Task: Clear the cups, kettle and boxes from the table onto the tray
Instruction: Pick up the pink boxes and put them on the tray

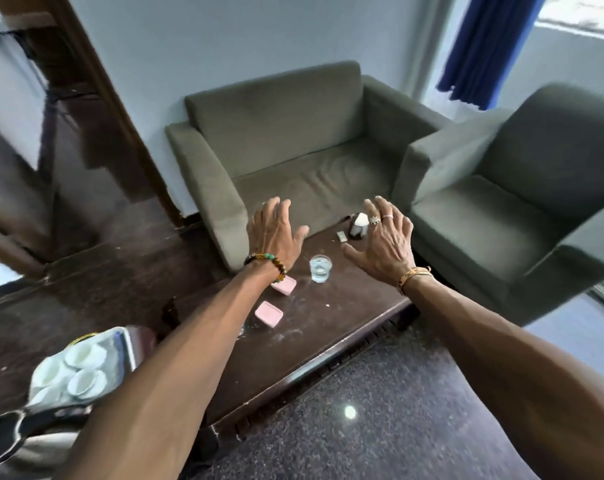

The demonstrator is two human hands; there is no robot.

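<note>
White cups (86, 368) already sit on the tray (129, 344) at the desk's (328, 327) left end; glass (320, 268) and pink boxes (268, 313) remain mid-desk. We hold left hand (274, 233) and right hand (385, 237) above, fingers spread, empty.

1. Clear glass cup (320, 268) stands upright on the dark table (328, 327), below and between both sets of fingertips.
2. Two pink boxes (268, 314) lie flat, nearer the wrist than the left fingers (one half hidden).
3. White cups (85, 355) sit on the tray (127, 344), with the kettle (23, 441) well behind all the fingers.

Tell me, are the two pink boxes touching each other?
Apart. The head view shows dark table between the far pink box and the near pink box.
</note>
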